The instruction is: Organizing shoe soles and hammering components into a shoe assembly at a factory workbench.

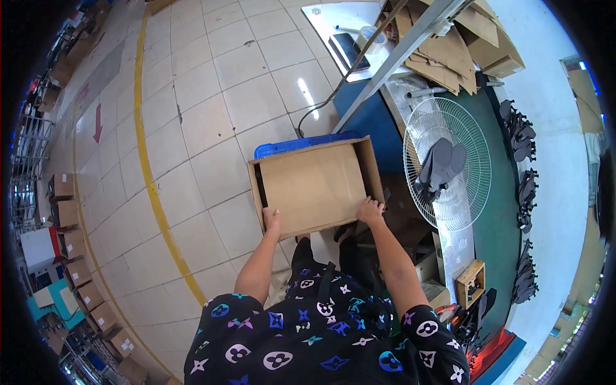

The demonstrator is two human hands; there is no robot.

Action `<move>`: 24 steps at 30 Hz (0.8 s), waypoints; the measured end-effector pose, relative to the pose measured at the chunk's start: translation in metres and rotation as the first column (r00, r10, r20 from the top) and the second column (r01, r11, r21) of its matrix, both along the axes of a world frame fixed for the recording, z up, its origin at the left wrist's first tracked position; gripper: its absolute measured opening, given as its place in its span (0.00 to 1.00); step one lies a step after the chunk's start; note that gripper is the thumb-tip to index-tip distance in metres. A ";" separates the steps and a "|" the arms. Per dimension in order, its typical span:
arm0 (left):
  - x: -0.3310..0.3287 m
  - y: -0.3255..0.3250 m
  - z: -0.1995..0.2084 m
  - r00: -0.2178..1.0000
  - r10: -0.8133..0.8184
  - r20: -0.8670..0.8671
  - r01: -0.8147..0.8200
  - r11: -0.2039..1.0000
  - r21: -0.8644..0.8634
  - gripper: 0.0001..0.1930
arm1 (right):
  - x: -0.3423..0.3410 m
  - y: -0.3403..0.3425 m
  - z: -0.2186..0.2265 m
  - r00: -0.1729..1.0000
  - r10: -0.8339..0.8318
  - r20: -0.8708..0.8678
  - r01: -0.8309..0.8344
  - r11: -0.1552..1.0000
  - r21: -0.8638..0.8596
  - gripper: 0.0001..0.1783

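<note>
Both bare arms (398,264) reach forward, left hand (272,222) and right hand (370,210) gripping, well apart.

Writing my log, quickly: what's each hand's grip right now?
Left hand: holding the cardboard box by its near left corner.
Right hand: holding its near right corner.

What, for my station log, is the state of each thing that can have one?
Cardboard box: open-topped, gripped by left hand and right hand
Blue crate: mostly hidden
Cardboard pieces: flattened, heaped
Tape roll: lying flat
Dark device: lying flat
Fan: running or off, cannot tell
Wooden box: open
</note>
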State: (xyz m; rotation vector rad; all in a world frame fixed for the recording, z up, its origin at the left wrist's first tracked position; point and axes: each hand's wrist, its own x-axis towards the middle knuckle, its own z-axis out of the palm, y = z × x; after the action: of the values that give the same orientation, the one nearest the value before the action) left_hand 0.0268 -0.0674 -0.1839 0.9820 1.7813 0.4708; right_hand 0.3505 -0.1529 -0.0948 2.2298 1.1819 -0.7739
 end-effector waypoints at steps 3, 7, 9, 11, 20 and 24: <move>0.002 0.000 0.003 0.999 -0.039 -0.038 0.040 0.999 0.022 0.15 | 0.008 0.007 -0.013 0.999 -0.051 -0.011 0.052 0.997 0.060 0.35; -0.010 -0.003 -0.002 0.998 -0.002 -0.064 0.008 0.994 0.104 0.14 | 0.004 0.019 -0.031 0.979 -0.161 -0.124 0.160 0.987 -0.016 0.24; -0.009 0.000 -0.003 0.994 -0.036 -0.106 0.045 0.996 0.077 0.15 | 0.010 0.018 -0.046 0.976 -0.174 -0.131 0.179 0.984 0.024 0.22; 0.007 0.005 -0.002 0.988 -0.091 -0.126 0.099 0.994 0.053 0.16 | 0.028 0.010 -0.064 0.971 -0.207 -0.118 0.216 0.974 0.072 0.21; 0.007 0.011 0.007 0.941 -0.131 -0.312 0.107 0.990 -0.092 0.20 | 0.012 0.025 -0.063 0.947 -0.285 -0.147 0.297 0.952 0.075 0.17; 0.008 0.014 0.010 0.947 -0.080 -0.313 0.059 0.996 -0.074 0.20 | 0.009 0.025 -0.052 0.978 -0.187 -0.095 0.197 0.975 0.104 0.20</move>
State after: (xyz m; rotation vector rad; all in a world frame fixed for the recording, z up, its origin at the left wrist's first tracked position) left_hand 0.0347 -0.0535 -0.1736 1.1195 2.0243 0.2184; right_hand 0.3593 -0.1279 -0.1464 2.4541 1.0841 -0.9062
